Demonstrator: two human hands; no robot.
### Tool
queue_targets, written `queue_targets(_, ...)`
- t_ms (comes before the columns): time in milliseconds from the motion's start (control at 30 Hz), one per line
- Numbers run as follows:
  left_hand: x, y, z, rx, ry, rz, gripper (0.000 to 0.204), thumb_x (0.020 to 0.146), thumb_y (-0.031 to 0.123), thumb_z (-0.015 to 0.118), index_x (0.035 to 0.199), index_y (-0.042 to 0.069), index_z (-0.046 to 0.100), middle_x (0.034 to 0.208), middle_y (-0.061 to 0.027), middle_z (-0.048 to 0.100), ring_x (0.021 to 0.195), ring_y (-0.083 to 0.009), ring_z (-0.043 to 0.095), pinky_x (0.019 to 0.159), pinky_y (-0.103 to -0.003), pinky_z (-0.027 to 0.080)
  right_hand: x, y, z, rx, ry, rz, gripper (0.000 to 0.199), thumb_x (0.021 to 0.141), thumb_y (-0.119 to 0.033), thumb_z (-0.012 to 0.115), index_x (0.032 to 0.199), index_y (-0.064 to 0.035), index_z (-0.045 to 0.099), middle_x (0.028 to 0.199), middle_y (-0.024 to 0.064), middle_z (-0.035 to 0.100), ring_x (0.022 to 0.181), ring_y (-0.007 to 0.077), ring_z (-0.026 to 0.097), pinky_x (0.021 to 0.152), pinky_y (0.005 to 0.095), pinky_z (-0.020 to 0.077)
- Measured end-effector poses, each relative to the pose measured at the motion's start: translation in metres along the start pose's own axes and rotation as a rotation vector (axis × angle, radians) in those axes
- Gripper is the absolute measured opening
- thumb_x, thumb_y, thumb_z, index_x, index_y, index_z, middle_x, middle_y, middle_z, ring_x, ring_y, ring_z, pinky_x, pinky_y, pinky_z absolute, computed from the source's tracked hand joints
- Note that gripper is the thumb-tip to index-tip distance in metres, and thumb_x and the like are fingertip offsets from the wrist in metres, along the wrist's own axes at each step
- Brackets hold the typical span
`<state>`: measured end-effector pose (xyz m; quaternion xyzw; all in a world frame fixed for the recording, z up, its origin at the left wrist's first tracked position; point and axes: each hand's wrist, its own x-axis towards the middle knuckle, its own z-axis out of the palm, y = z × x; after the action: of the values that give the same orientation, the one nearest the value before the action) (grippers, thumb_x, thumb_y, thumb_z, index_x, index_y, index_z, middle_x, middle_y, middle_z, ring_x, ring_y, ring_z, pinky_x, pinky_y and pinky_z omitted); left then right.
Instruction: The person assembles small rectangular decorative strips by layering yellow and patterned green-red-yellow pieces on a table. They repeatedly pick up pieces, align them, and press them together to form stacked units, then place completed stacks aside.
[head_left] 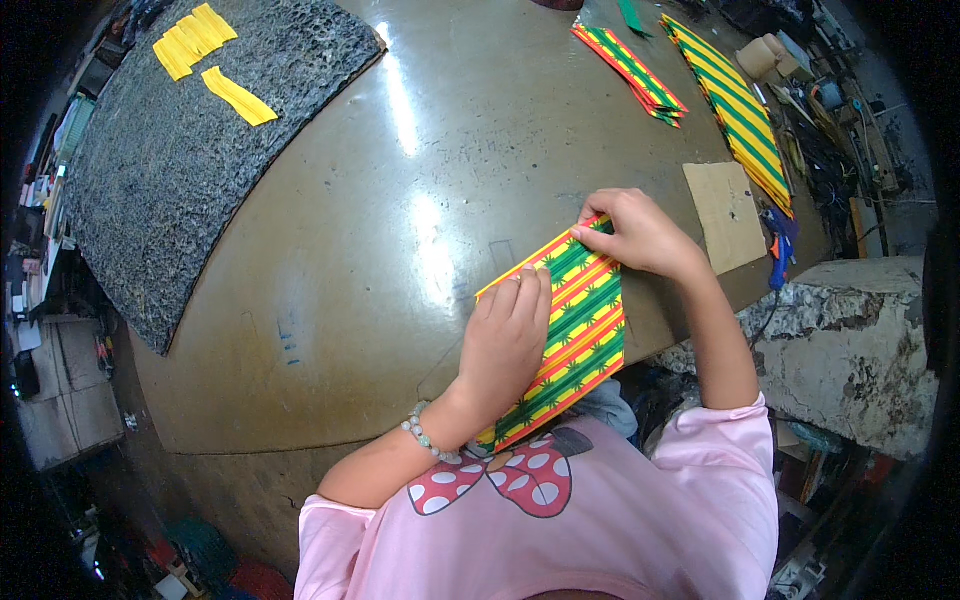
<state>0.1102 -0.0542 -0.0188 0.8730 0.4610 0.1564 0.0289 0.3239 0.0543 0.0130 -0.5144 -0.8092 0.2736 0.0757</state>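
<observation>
A striped cloth piece (585, 335) in green, yellow and red, with dark leaf shapes, lies at the near table edge and hangs partly over it toward my lap. Along its far edge runs a narrow yellow and red band. My left hand (508, 335), a bead bracelet at its wrist, presses bent fingers together on that edge near the left end; its thumb is hidden. The far right corner is pinched between thumb and fingers of my right hand (628, 238).
A dark rough slab (200, 140) at far left bears several yellow strips (238, 97). Striped pieces lie in a small stack (632, 78) and a longer stack (735, 115) at far right. Beside my right arm are brown cardboard (725, 218) and a blue glue gun (779, 245).
</observation>
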Motion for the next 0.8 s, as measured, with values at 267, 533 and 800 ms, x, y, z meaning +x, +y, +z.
queue_targets(267,0.027,0.006,0.006,0.18,0.006,-0.025,0.05,0.085,0.017,0.055,0.134,0.005,0.056,0.093,-0.0052,0.05,0.085,-0.0188,0.052,0.068,-0.029,0.044,-0.001,-0.004,0.007,-0.093,0.034,0.004,0.031,0.087,-0.03,0.069,0.087,0.0007,0.066,0.09,0.0218,0.068,0.09,0.0415,0.065,0.081,0.0478,0.0518)
queue_targets(533,0.028,0.007,0.011,0.236,0.018,-0.027,0.048,0.084,0.016,0.058,0.131,0.008,0.059,0.092,-0.0033,0.05,0.081,-0.0164,0.053,0.062,-0.027,0.043,-0.013,0.027,-0.01,0.357,0.044,0.036,0.027,0.085,-0.023,0.079,0.09,0.0014,0.067,0.077,0.0021,0.06,0.069,0.0085,0.054,0.062,0.0255,0.0452)
queue_targets(800,0.027,0.007,0.011,0.234,0.034,-0.025,0.05,0.084,0.015,0.057,0.133,0.008,0.058,0.091,-0.0035,0.049,0.081,-0.0166,0.052,0.061,-0.027,0.042,-0.018,0.03,0.012,0.273,0.278,0.019,0.017,0.087,-0.016,0.074,0.088,0.0002,0.07,0.082,0.0045,0.06,0.07,0.0105,0.056,0.063,0.026,0.0462)
